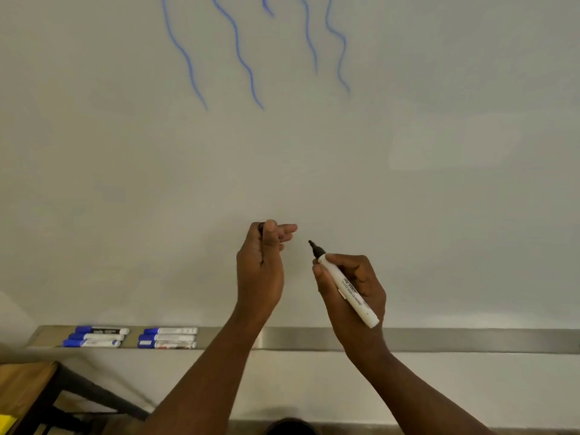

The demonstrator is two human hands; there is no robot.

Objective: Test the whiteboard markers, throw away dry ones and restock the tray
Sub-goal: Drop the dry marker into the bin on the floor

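Observation:
My right hand (351, 290) grips a white marker (348, 290) with its black tip bare and pointing up-left, just off the whiteboard (439, 183). My left hand (262, 262) is raised beside it and pinches a small dark cap (261, 227) between thumb and forefinger, the other fingers stretched out. Several wavy blue lines (244, 58) run down the top of the board. On the metal tray (470, 340) below, to the left, lie two groups of three blue-capped markers (97, 336) (169, 338).
A wooden table (22, 390) with a dark metal frame stands at the lower left, below the tray. Something yellow (6, 423) shows at the bottom-left corner. The tray's right stretch holds no markers.

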